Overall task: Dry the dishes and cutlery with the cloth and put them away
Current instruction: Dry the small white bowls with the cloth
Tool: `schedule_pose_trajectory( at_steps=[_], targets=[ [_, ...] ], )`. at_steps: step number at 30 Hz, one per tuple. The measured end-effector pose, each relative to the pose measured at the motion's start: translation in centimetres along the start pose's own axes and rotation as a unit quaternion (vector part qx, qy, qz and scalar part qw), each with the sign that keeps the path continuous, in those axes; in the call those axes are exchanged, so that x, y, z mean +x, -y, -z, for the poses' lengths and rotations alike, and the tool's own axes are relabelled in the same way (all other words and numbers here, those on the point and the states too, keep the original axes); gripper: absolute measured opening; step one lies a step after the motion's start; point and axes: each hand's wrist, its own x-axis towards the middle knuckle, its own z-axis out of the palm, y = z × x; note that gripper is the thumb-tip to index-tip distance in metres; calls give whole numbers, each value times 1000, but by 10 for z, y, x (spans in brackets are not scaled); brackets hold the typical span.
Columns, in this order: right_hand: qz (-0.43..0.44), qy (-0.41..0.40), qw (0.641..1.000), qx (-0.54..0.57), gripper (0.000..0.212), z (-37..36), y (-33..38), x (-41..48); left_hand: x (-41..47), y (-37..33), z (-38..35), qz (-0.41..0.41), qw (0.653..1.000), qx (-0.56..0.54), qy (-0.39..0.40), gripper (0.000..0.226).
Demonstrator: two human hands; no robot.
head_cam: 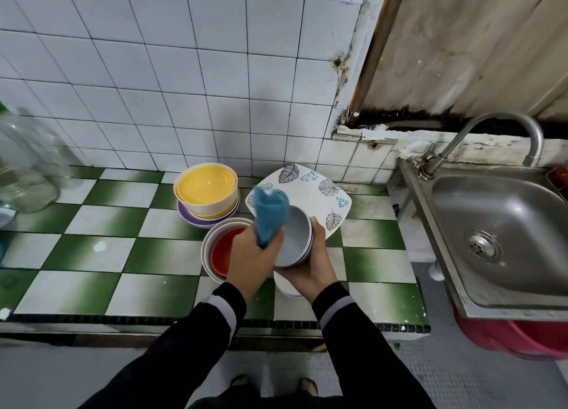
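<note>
Head view: the left hand (250, 255) grips a blue cloth (270, 213) against the near rim of a grey bowl (293, 239). The right hand (312, 270) grasps that tilted bowl from beneath. A red bowl (222, 252) sits just left of the left hand.

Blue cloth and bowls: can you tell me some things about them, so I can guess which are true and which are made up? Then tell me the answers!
1. The left hand grips the blue cloth. True.
2. The right hand holds the red bowl. False: it holds the grey bowl; the red bowl sits in a white bowl on the counter.
3. The yellow bowl tops a stack near the wall. True.
4. The leaf-patterned plate lies in the sink. False: it is on the counter, left of the sink.
5. Water runs from the tap. False: no stream shows.
</note>
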Motion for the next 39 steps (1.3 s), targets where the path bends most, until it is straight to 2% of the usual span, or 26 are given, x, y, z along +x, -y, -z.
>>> schedule_pose_trajectory(
  at_steps=[1,2,3,5,6,7,9,11,13,16,18,20,22,24,25,26,27,29,30,31,32,33,34,36,39],
  targets=[
    [-1,15,1000,1,59,0,-3,0,-1,7,1,-103,990,85,49,14],
    [-2,35,999,17,56,0,-4,1,-2,16,0,-179,968,143,102,31],
    [-2,51,998,35,60,0,-5,0,-1,23,0,-213,949,175,152,46],
    [-20,68,997,35,77,5,-5,2,5,24,2,-205,936,212,195,59],
    [-27,67,997,21,79,4,-5,0,9,22,3,-206,927,238,204,60],
    [-28,56,998,10,76,4,-5,-1,13,23,5,-233,909,277,206,57],
    [-22,29,999,2,69,4,-2,-2,21,28,8,-321,848,366,208,50],
    [-9,19,1000,-5,68,3,3,-2,26,29,6,-334,821,412,212,51],
    [9,23,999,-26,71,-1,9,-3,25,19,2,-296,825,419,236,55],
    [46,30,995,-78,97,-1,16,0,22,4,0,-227,830,419,292,41],
    [54,22,994,-96,103,-1,21,3,14,-8,-1,-180,859,380,291,36],
    [69,12,992,-105,81,-2,25,3,9,-19,-4,-115,902,315,272,26],
    [79,12,993,-89,52,-5,29,1,10,-32,-6,-29,918,279,279,12],
    [73,15,995,-60,49,-6,29,0,14,-43,-8,71,941,185,273,8],
    [67,18,996,-48,53,-8,29,-2,15,-47,-8,133,954,95,252,7],
    [63,22,997,-34,58,-9,28,-4,15,-51,-9,200,954,-16,225,5],
    [55,32,998,-21,63,-9,27,-5,14,-53,-10,262,936,-134,195,8],
    [54,47,997,-7,68,-7,24,-3,13,-57,-14,342,863,-353,119,16],
    [55,52,997,-2,69,-6,23,-4,13,-57,-15,360,827,-423,82,19],
    [51,55,997,9,70,-4,21,-3,13,-54,-15,366,806,-463,44,20],
    [43,53,997,19,71,-3,19,-3,13,-51,-15,363,799,-479,7,20],
    [35,47,998,29,72,-2,18,-3,12,-45,-14,351,807,-474,-27,19],
    [31,37,998,38,72,-1,17,-3,11,-40,-12,335,824,-454,-56,18],
    [33,18,998,50,70,2,17,-2,8,-32,-9,288,879,-365,-110,15],
    [30,1,999,45,69,2,14,-1,3,-25,-6,159,956,-189,-160,12]
  ],
)
